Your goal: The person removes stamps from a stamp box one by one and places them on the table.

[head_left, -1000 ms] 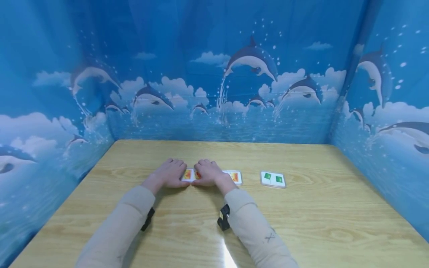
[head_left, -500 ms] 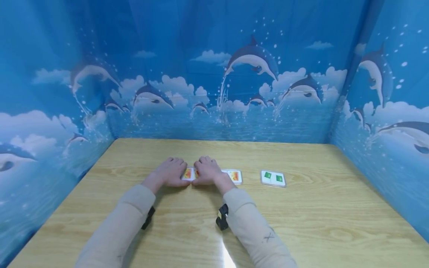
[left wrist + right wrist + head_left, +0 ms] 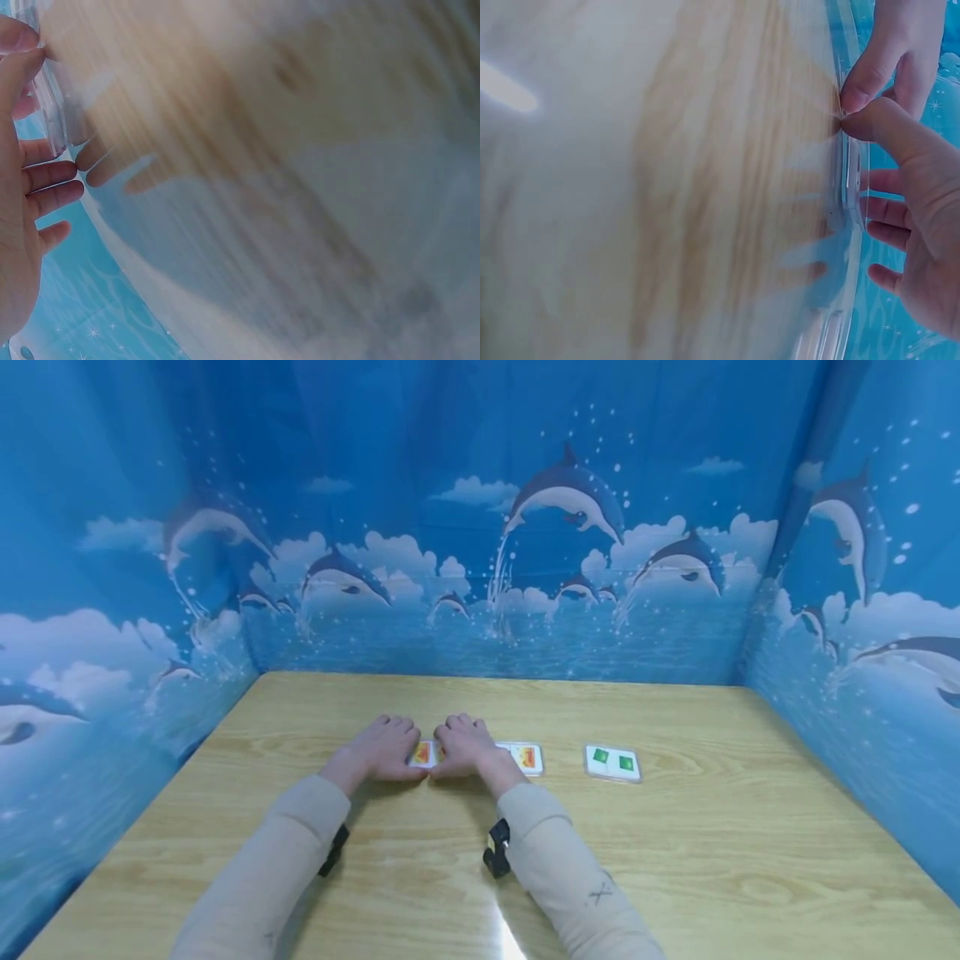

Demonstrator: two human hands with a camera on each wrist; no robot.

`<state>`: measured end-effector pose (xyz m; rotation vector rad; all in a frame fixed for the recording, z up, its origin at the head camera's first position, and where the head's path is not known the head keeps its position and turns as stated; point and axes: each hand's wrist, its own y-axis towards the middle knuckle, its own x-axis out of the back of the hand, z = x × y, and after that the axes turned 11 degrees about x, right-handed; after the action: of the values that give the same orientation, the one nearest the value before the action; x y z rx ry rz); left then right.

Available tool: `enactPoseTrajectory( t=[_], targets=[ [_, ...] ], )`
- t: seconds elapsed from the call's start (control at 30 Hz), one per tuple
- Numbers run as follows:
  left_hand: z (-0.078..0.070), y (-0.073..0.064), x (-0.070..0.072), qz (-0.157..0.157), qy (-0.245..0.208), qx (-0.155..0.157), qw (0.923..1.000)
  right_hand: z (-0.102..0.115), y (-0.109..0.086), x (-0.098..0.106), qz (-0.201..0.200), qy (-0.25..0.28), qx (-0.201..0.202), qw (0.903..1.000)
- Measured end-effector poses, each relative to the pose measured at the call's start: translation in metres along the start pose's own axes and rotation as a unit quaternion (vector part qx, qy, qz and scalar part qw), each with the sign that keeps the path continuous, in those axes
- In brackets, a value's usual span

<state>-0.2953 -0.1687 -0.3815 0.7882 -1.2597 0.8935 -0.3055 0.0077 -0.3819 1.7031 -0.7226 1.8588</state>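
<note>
In the head view, a flat clear-cased card (image 3: 422, 753) with orange pictures lies on the table between my hands. My left hand (image 3: 381, 748) grips its left part, thumb on the near edge and fingers on the far side. My right hand (image 3: 462, 747) grips close beside it in the same way, and the two thumbs nearly meet. The left wrist view shows the case's clear edge (image 3: 52, 112) within the left hand; the right wrist view shows a clear edge (image 3: 851, 172) within the right. Whether this is one case or two abutting, I cannot tell.
Right of my right hand lies another cased card (image 3: 528, 758) with an orange picture. Farther right is a cased card (image 3: 612, 762) with two green shapes. The wooden table (image 3: 712, 827) ends at a blue dolphin curtain (image 3: 480, 610) behind and at both sides.
Both hands stay at the same place on the cased card. The whole head view shifts only slightly; the other cards lie unmoved.
</note>
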Motion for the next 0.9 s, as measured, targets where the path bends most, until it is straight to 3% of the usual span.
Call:
enactPoseTrajectory(
  t=[0.53,0.9],
  targets=[
    [-0.0015,0.0021,-0.0023,0.015,-0.026,0.017,0.9994,-0.0025,0.0006,0.0014,-0.001,0.041,0.008,0.9991],
    [0.0017,0.0039,-0.0084,-0.008,0.015,-0.009,0.9998,-0.0041,0.0014,0.001,0.005,0.059,0.004,0.9982]
  ],
)
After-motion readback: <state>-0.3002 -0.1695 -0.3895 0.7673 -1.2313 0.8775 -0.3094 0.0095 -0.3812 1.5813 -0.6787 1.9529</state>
